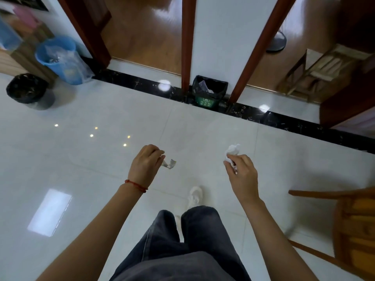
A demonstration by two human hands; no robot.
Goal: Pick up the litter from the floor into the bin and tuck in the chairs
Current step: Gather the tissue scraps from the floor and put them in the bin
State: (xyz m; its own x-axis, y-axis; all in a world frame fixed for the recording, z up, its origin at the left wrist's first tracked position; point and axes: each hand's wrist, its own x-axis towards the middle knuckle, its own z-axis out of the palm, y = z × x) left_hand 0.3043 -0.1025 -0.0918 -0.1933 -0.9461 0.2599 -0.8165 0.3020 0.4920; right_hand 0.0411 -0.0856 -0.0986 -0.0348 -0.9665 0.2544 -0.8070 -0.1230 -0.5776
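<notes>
My left hand (pixel 145 164) pinches a small crumpled scrap of paper (pixel 169 164) that hangs from its fingertips above the white tiled floor. My right hand (pixel 241 171) grips a crumpled white tissue (pixel 232 152), which sticks out above the fingers. Straight ahead, a small green bin (pixel 209 92) with a black liner stands against the white wall strip between two doorways; it holds some litter. A wooden chair (pixel 353 226) shows at the right edge, near my right arm.
A blue bin (pixel 60 59) with a clear bag and a black bin (pixel 28 91) stand at the far left. Dark red door frames (pixel 187 43) flank the green bin. Another wooden chair (pixel 322 67) sits beyond the right doorway. My legs and a white shoe (pixel 194 196) are below.
</notes>
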